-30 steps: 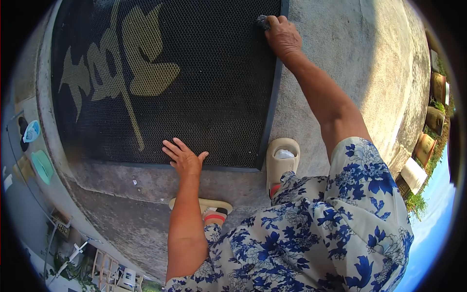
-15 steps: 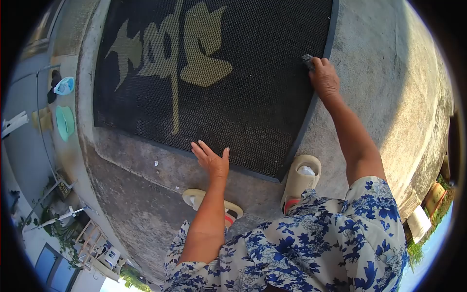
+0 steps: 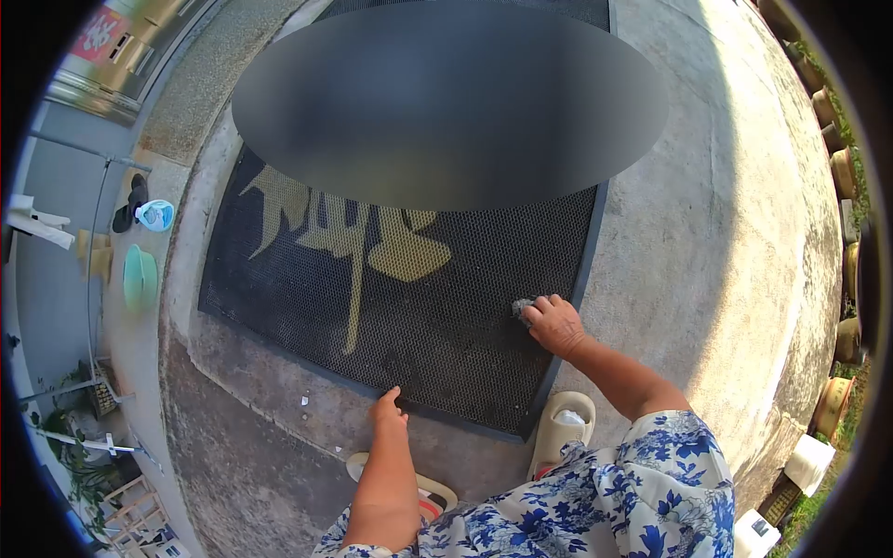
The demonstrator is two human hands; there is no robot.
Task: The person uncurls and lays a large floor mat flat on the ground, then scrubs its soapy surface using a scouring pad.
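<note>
The large dark doormat [image 3: 484,353] with yellow lettering lies flat on the concrete. My right hand [image 3: 556,327] is closed around a grey wire scourer [image 3: 523,307], pressed to the mat's surface inside its right border. At the mat's near edge, my left hand [image 3: 389,409] has its fingers bent around the rim, partly hidden, with one digit pointing up. A blurred oval covers the far half of the mat.
Beige slippers [image 3: 563,432] are on my feet, close to the mat's near edge. To the left stand a green basin [image 3: 139,277] and a blue-and-white container [image 3: 154,215]. Plant pots [image 3: 834,406] line the far right.
My right hand has drawn the scourer from the mat's right border inward and toward me. My left hand, spread before, has curled at the near edge. The view has tilted up.
</note>
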